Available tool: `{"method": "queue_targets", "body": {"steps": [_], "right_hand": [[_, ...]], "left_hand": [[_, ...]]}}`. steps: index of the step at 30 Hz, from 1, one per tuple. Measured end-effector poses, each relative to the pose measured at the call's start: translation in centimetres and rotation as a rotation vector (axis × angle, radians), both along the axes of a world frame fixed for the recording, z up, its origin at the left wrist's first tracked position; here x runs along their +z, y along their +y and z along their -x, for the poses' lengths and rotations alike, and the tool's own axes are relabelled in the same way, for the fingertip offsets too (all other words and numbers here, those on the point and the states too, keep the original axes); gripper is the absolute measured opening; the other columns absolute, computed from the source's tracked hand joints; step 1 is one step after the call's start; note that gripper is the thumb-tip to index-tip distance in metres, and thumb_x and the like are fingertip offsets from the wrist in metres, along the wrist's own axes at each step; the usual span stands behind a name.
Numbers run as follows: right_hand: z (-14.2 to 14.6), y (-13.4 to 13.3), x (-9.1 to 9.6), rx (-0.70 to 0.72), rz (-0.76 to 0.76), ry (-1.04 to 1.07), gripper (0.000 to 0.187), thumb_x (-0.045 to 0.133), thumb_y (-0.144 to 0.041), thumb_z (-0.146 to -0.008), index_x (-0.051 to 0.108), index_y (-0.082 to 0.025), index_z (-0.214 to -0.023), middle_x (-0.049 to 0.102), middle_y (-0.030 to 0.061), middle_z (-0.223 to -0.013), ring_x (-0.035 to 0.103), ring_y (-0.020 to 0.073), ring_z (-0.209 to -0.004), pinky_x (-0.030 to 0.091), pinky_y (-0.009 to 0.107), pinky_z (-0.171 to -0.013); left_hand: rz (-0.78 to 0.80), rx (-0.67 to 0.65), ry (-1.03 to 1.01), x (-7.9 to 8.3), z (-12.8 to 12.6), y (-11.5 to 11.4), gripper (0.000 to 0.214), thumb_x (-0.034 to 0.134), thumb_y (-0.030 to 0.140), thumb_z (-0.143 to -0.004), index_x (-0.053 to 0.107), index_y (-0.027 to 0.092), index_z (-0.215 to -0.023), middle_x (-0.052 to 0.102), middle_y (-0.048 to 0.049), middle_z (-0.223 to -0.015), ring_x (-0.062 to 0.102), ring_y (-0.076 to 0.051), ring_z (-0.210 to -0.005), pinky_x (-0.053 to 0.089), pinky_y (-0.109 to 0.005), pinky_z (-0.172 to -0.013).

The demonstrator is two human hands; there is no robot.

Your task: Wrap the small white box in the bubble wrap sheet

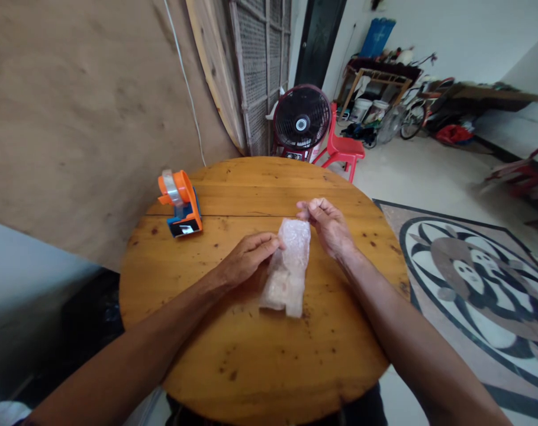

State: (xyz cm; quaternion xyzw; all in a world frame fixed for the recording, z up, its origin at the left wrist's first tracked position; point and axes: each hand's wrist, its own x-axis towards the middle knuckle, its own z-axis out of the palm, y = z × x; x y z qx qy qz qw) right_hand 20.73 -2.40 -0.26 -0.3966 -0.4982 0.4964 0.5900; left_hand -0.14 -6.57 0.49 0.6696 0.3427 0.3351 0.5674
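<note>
A bubble-wrap package (pixel 290 260), whitish and see-through, is over the middle of the round wooden table, its long side running away from me. My left hand (pixel 253 254) pinches its left edge near the far end between thumb and fingers. At the far right corner of the wrap is my right hand (pixel 326 222), thumb and fingertips pressed together. Whether a bit of the wrap or something thin is between those fingertips is too small to make out. What lies inside the wrap shows only as a pale shape.
An orange and blue tape dispenser (pixel 182 204) with a roll of clear tape stands at the table's (pixel 233 349) left side. Beyond the far edge are a dark fan (pixel 302 121) and a red chair (pixel 344 145). A board (pixel 95 89) leans at the left.
</note>
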Motion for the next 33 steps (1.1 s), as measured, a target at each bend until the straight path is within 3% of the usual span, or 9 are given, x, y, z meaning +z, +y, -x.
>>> {"method": "queue_targets", "body": {"steps": [7, 12, 25, 27, 31, 33], "right_hand": [[-0.2, 0.4, -0.4, 0.022, 0.052, 0.026, 0.023, 0.070, -0.043, -0.076, 0.059, -0.022, -0.075, 0.069, 0.0004, -0.089, 0.061, 0.0125, -0.073, 0.047, 0.026, -0.071], [-0.2, 0.4, -0.3, 0.048, 0.069, 0.028, 0.024, 0.068, -0.044, -0.077, 0.060, -0.022, -0.072, 0.068, 0.0000, -0.087, 0.060, 0.0126, -0.073, 0.046, 0.025, -0.069], [-0.4, 0.3, 0.3, 0.011, 0.097, 0.091, 0.028, 0.070, -0.046, -0.075, 0.064, -0.023, -0.091, 0.069, 0.0007, -0.094, 0.063, 0.0114, -0.073, 0.045, 0.022, -0.061], [-0.6, 0.2, 0.6, -0.048, 0.055, 0.057, 0.027, 0.070, -0.045, -0.075, 0.064, -0.023, -0.090, 0.068, 0.0002, -0.088, 0.061, 0.0105, -0.068, 0.044, 0.022, -0.059], [-0.9, -1.6, 1.9, -0.232, -0.176, -0.079, 0.016, 0.068, -0.035, -0.080, 0.062, -0.020, -0.074, 0.058, -0.0037, -0.065, 0.049, 0.0074, -0.053, 0.039, 0.022, -0.054], [-0.8, -3.0, 2.7, -0.214, -0.249, -0.163, 0.018, 0.064, -0.033, -0.083, 0.061, -0.020, -0.070, 0.055, -0.0041, -0.060, 0.047, 0.0081, -0.051, 0.038, 0.023, -0.053]], "left_hand": [[0.031, 0.044, -0.029, -0.3, -0.1, 0.0, 0.023, 0.054, 0.033, -0.083, 0.066, 0.016, -0.091, 0.065, -0.0033, -0.088, 0.056, -0.016, -0.081, 0.042, -0.028, -0.076], [0.096, 0.135, -0.049, -0.9, -0.4, 0.0, 0.018, 0.057, 0.024, -0.074, 0.065, 0.016, -0.089, 0.065, -0.0013, -0.080, 0.055, -0.012, -0.067, 0.043, -0.025, -0.066], [0.092, 0.161, 0.014, -0.4, -0.5, -0.1, 0.020, 0.057, 0.025, -0.073, 0.064, 0.015, -0.089, 0.063, 0.0001, -0.075, 0.054, -0.011, -0.063, 0.040, -0.023, -0.061], [0.094, 0.162, 0.005, -0.5, -0.4, 0.0, 0.020, 0.057, 0.025, -0.073, 0.064, 0.016, -0.088, 0.063, 0.0003, -0.075, 0.054, -0.011, -0.063, 0.041, -0.023, -0.061], [0.095, 0.197, 0.009, -0.8, -0.3, 0.2, 0.019, 0.057, 0.025, -0.073, 0.065, 0.017, -0.088, 0.063, 0.0007, -0.074, 0.054, -0.011, -0.062, 0.041, -0.023, -0.060], [0.097, 0.226, 0.003, -0.9, -0.3, 0.3, 0.018, 0.057, 0.024, -0.073, 0.065, 0.016, -0.086, 0.063, 0.0005, -0.074, 0.054, -0.011, -0.063, 0.042, -0.023, -0.061]]}}
